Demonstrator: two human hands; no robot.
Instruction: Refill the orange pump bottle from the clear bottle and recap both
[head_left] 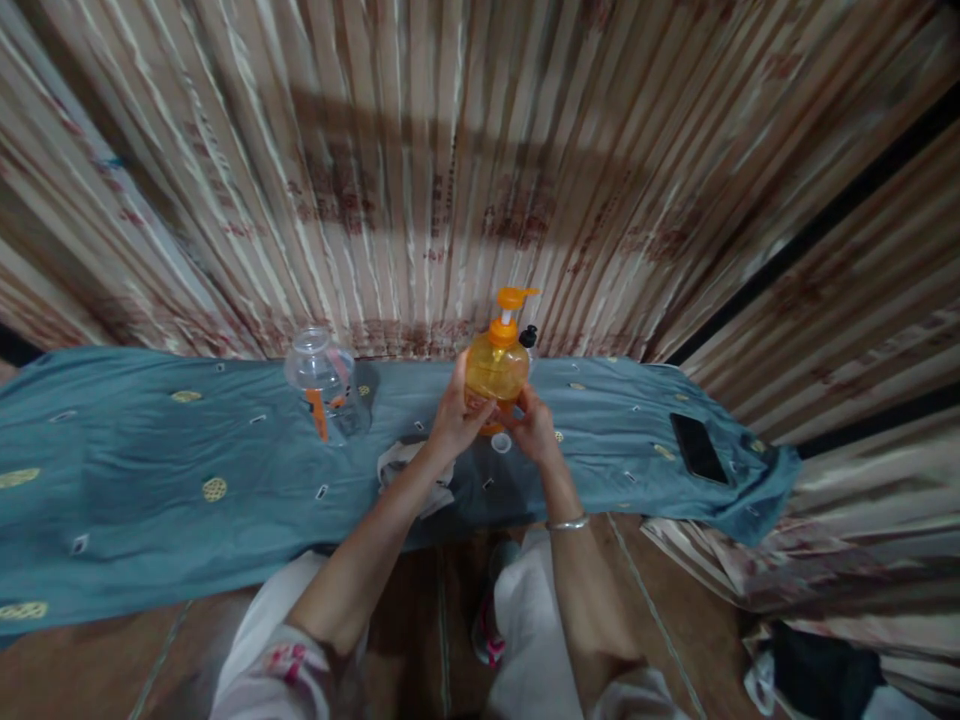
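Note:
An orange pump bottle [496, 372] with see-through amber sides stands upright between my two hands, its pump nozzle pointing right. My left hand [459, 412] is wrapped round its left side. On the lower right side, the fingers of my right hand [531, 428] press against the bottle. A small clear round cap [501, 442] lies on the cloth just in front of it. Below my left forearm is a crumpled pale cloth [433, 494], partly hidden by the arm. Behind the bottle, a small bottle with a black top [529, 338] is mostly covered.
A large clear plastic jar [313, 372] with an orange mark stands at the left on the blue-green patterned tablecloth [150, 450]. A black phone [699, 447] lies toward the right end. Pleated curtains [405, 180] hang right behind the table.

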